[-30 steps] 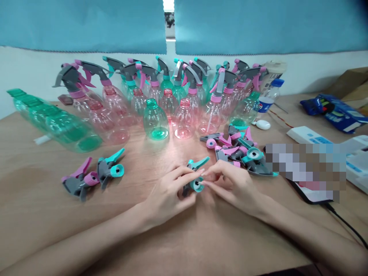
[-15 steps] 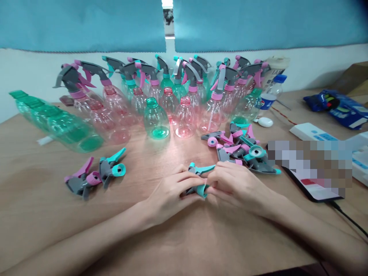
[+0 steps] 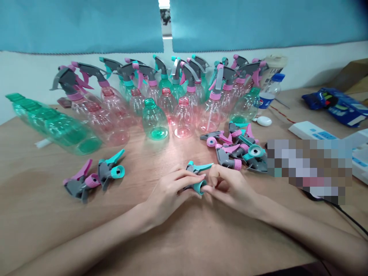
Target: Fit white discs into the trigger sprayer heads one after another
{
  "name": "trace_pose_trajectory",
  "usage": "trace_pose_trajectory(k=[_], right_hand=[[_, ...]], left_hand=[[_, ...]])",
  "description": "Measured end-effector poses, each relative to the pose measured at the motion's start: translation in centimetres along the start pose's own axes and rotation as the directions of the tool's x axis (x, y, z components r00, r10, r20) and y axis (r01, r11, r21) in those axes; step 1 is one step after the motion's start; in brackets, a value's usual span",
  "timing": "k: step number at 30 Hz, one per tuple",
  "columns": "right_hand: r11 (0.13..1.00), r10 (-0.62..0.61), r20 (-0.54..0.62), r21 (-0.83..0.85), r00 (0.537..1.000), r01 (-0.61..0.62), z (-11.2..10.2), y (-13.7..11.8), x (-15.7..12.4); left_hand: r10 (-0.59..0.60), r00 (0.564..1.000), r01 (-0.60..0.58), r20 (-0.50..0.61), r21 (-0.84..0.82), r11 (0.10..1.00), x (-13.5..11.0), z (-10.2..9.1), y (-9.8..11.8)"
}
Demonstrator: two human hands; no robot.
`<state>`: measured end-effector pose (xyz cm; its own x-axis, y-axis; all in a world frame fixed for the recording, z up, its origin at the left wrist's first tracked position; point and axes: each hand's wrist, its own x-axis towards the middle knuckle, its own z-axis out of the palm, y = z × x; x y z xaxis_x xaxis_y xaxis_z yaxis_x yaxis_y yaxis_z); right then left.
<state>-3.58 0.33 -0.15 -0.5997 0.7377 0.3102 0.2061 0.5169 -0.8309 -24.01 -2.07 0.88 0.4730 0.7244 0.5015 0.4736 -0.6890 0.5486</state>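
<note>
A grey and teal spray trigger head (image 3: 197,177) lies low over the wooden table (image 3: 184,237), gripped from both sides. My left hand (image 3: 169,195) curls round its grey body. My right hand (image 3: 227,188) pinches its teal screw collar with fingertips. Two more trigger heads lie to the left, a pink one (image 3: 79,183) and a teal one (image 3: 109,170). A heap of pink and teal trigger heads (image 3: 238,147) sits just right of my hands.
Several pink and green plastic bottles (image 3: 161,103), some capped with triggers, stand along the back. A stack of green bottles (image 3: 54,124) lies at left. A blurred patch (image 3: 310,168), a white box (image 3: 313,132), a cable (image 3: 345,218) and a blue packet (image 3: 339,105) occupy the right.
Both hands kept hold of the trigger head and turned it, so its teal collar now points down toward me; my right fingers closed tighter on the collar.
</note>
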Motion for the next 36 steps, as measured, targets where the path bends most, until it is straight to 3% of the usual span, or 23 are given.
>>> trace_pose_trajectory(k=[8, 17, 28, 36], right_hand=[[0.988, 0.06, 0.007, 0.139, 0.998, -0.061, 0.4, -0.4, -0.2], [0.99, -0.128, -0.026, -0.061, 0.991, 0.126, 0.1, -0.4, 0.1], [0.971, -0.217, -0.01, -0.101, 0.976, 0.215, 0.7, -0.6, 0.0], [0.931, -0.345, -0.078, -0.152, 0.935, 0.331, 1.4, -0.3, 0.1]], left_hand=[[-0.008, 1.0, 0.009, -0.015, 0.034, 0.999, 0.0, -0.1, -0.1], [0.058, 0.998, -0.057, -0.011, 0.063, 0.996, 0.0, 0.1, -0.1], [0.045, 0.999, -0.044, -0.013, 0.072, 0.996, 0.1, 0.1, 0.0], [0.004, 1.0, -0.004, -0.003, 0.078, 0.997, 0.0, 0.0, -0.1]])
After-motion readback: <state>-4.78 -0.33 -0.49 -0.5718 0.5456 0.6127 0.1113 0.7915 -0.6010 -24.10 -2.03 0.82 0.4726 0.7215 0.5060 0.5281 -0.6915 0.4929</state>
